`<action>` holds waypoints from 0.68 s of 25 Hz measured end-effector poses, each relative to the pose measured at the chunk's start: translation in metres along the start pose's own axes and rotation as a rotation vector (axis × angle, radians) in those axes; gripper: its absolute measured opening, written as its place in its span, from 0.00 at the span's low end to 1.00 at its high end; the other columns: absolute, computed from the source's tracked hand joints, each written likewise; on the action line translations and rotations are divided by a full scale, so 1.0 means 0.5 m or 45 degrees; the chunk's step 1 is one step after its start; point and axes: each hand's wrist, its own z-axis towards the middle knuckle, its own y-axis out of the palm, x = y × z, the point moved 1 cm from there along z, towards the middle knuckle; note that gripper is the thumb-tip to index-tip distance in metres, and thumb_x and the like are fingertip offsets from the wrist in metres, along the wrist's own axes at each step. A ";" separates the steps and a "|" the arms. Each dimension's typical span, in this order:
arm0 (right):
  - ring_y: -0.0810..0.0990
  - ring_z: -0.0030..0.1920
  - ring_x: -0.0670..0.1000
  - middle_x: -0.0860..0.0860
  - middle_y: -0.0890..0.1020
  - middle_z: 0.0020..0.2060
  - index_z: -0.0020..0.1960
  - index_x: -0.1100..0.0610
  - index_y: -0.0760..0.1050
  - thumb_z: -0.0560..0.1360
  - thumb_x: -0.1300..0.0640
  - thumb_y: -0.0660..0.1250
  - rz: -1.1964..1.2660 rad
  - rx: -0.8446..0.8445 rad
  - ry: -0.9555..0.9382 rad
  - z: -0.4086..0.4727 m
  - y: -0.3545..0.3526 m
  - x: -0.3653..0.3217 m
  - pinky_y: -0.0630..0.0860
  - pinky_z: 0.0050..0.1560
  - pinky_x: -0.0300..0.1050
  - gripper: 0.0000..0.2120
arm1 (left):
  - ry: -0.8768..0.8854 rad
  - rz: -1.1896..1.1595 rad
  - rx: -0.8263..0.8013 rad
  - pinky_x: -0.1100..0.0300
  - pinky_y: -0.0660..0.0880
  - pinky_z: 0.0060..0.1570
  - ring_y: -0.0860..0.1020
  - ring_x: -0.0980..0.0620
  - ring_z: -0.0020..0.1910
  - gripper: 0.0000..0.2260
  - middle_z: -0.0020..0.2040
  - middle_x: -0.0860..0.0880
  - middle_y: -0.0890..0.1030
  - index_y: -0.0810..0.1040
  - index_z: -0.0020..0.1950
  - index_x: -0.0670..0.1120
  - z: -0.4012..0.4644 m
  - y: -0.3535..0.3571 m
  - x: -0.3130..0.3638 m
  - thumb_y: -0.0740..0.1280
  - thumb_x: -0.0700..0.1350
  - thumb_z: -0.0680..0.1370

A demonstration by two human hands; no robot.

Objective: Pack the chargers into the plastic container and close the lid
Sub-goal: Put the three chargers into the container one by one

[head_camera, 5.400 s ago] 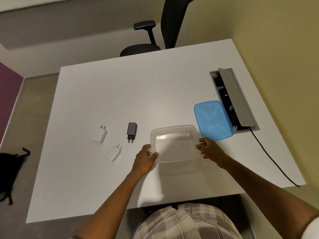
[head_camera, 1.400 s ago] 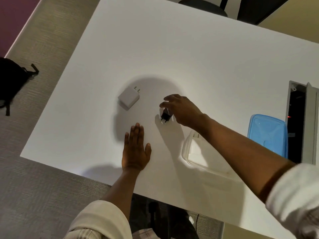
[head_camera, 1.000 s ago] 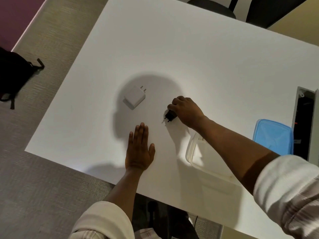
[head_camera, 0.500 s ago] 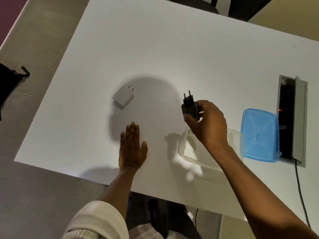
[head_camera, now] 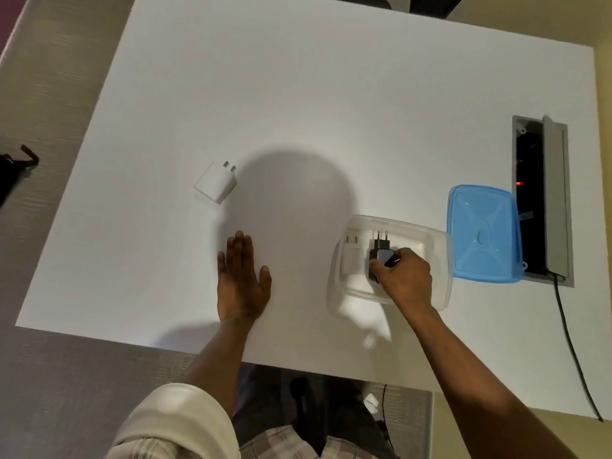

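**Black charger going into the container**

Seen on the white worktop (head_camera: pixel 331 94): clear plastic container (head_camera: pixel 437 256), blue lid (head_camera: pixel 482 233) just beside it, ready for closing. Left hand (head_camera: pixel 241 279) flat and empty, probably bracing. Right hand (head_camera: pixel 402 276) gripping black charger (head_camera: pixel 381 251) inside the container, beside small white charger (head_camera: pixel 351 258). Larger white charger (head_camera: pixel 215 182) well apart, unpacked.

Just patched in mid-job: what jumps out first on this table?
The right hand holds a black charger inside the clear container, beside a white charger already in it. Another white charger lies alone at left; the blue lid waits right of the container.
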 end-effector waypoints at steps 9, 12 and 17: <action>0.75 0.32 0.46 0.43 0.77 0.30 0.39 0.53 0.76 0.70 0.47 0.73 0.031 -0.050 -0.063 0.003 0.022 0.010 0.65 0.30 0.38 0.12 | -0.005 0.010 0.017 0.48 0.47 0.80 0.46 0.50 0.81 0.32 0.82 0.47 0.48 0.45 0.81 0.45 0.001 0.001 0.000 0.49 0.56 0.80; 0.77 0.35 0.51 0.49 0.80 0.32 0.40 0.58 0.78 0.76 0.45 0.67 0.031 -0.028 -0.061 0.002 0.022 0.010 0.67 0.36 0.42 0.16 | -0.002 0.003 0.026 0.48 0.48 0.80 0.47 0.49 0.81 0.32 0.82 0.47 0.49 0.47 0.81 0.44 0.000 0.000 0.000 0.50 0.56 0.80; 0.79 0.36 0.56 0.55 0.82 0.32 0.38 0.61 0.80 0.79 0.49 0.63 0.016 -0.023 -0.064 0.005 0.020 0.004 0.68 0.37 0.44 0.19 | -0.011 -0.008 0.024 0.49 0.48 0.80 0.48 0.49 0.81 0.32 0.82 0.46 0.50 0.47 0.81 0.45 0.000 0.000 0.002 0.51 0.55 0.80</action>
